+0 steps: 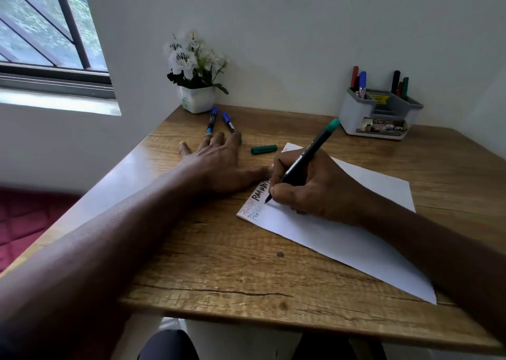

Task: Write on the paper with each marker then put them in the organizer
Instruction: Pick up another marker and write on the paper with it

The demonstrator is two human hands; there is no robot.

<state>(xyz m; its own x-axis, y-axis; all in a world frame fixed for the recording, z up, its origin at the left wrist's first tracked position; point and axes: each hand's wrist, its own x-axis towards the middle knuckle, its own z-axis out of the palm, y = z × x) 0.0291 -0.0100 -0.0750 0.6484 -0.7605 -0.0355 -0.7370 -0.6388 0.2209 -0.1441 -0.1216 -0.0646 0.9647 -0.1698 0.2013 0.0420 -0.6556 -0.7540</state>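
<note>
1. Left hand (219, 162) lies flat on the wooden counter (219, 263), fingers spread. Its thumb tip touches the edge of the white paper sheet (342, 240). A pair of blue-capped black markers (212, 120) sits at its 12 o'clock, right by the fingertips.
2. A loose green marker cap (264, 149) lies between the hands, long axis roughly 9-to-3, near both.
3. Right hand (309, 187) pinches the black green-ended marker (315, 147), tip down on the sheet, barrel running 7-to-1.
4. The grey plastic organizer (383, 113) is at 1 o'clock from that hand, well apart. I'd guess the right hand does the drop-off once it's capped.
</note>
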